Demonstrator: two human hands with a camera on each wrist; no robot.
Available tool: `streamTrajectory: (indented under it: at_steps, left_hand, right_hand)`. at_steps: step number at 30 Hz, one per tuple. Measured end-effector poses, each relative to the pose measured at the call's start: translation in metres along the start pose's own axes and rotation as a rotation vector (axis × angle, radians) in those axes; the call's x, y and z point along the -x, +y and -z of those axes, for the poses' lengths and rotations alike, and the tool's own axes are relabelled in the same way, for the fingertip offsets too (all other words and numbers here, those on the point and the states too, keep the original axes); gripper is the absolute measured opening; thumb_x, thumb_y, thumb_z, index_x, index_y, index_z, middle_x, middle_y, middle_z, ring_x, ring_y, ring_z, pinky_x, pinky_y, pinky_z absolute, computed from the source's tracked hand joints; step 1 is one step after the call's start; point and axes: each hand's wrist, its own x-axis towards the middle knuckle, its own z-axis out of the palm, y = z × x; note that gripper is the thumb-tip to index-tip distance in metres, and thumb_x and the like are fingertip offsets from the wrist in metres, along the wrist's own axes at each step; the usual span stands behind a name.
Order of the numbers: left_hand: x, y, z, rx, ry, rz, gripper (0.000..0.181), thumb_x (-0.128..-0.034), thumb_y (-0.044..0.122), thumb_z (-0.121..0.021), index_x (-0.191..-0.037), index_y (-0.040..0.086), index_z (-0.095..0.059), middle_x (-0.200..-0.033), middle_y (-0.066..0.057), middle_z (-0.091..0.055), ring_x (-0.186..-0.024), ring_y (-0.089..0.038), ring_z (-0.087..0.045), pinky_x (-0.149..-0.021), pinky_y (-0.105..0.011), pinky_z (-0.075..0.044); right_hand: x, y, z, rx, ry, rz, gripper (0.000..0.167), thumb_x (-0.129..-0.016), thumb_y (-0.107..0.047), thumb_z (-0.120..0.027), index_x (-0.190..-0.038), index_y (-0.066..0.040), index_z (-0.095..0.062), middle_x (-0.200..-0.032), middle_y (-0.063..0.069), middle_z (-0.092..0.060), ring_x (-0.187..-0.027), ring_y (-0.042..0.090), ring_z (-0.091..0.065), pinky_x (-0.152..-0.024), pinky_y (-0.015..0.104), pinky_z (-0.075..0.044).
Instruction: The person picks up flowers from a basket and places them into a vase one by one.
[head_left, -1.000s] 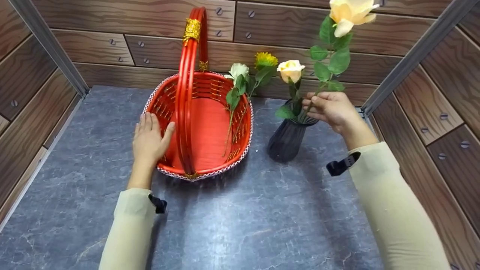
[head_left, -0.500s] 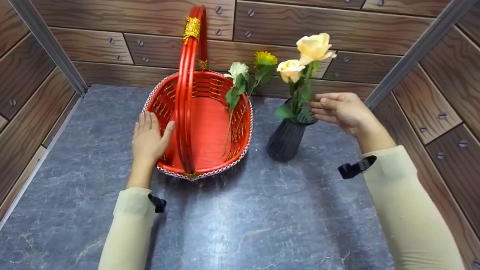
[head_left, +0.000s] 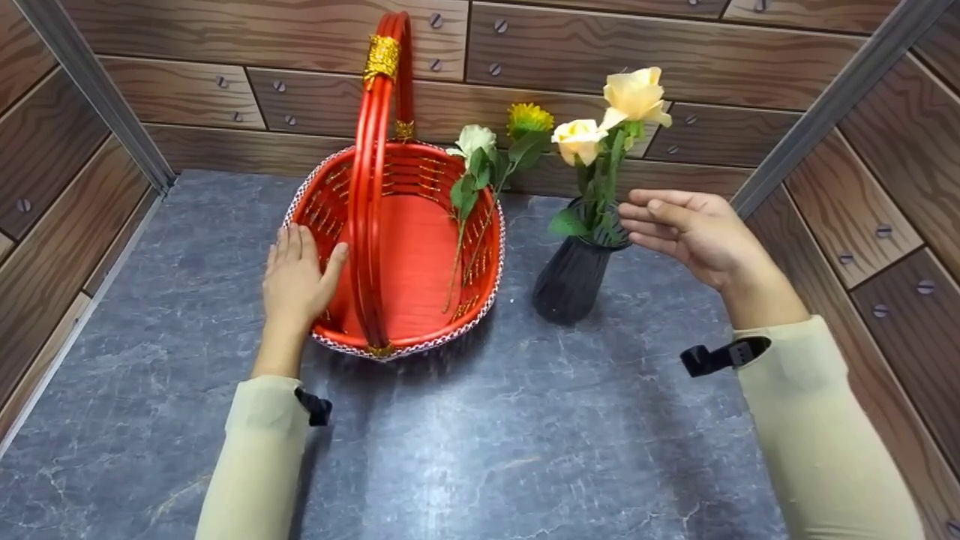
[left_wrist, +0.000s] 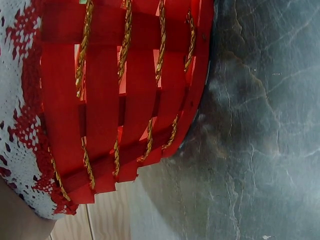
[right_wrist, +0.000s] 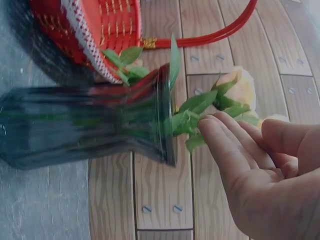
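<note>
Taller rose (head_left: 634, 96): now lowered into vase (head_left: 568, 285)
Right hand (head_left: 694, 232): fingers loosely extended, empty
Left hand (head_left: 294, 277): unmoved on basket (head_left: 412, 262), fingers straight

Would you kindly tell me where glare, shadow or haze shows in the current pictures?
Head view: bright glare on the table, shadow along the basket's near edge; left wrist view: table darkened beside the basket; right wrist view: hazy, soft vase, scene turned sideways.

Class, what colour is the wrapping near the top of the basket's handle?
The wrapping is shiny gold; it shows best in the head view.
</note>
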Motion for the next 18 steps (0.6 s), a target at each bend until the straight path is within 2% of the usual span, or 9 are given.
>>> streamTrajectory:
  at_steps: [6, 18]
  left_hand:
    - [0.000, 0.000, 0.000, 0.000, -0.005, 0.000, 0.092, -0.1010, 0.066, -0.022, -0.154, -0.009, -0.022, -0.162, -0.027, -0.015, -0.153, -0.041, -0.008, -0.124, -0.052, -0.005]
    - [0.000, -0.001, -0.001, 0.013, -0.003, 0.002, 0.090, -0.1018, 0.064, -0.024, -0.154, -0.009, -0.020, -0.163, -0.027, -0.013, -0.153, -0.041, -0.007, -0.124, -0.052, -0.004]
  right_hand:
    - [-0.001, 0.008, -0.014, -0.033, -0.042, 0.026, 0.028, -0.101, -0.005, -0.055, -0.126, 0.004, -0.064, -0.119, 0.019, -0.070, -0.113, 0.028, -0.068, -0.096, 0.038, -0.053]
    - [-0.014, 0.026, -0.049, -0.016, -0.054, -0.001, 0.028, -0.102, -0.005, -0.053, -0.126, 0.003, -0.064, -0.119, 0.017, -0.071, -0.114, 0.028, -0.068, -0.098, 0.042, -0.051]
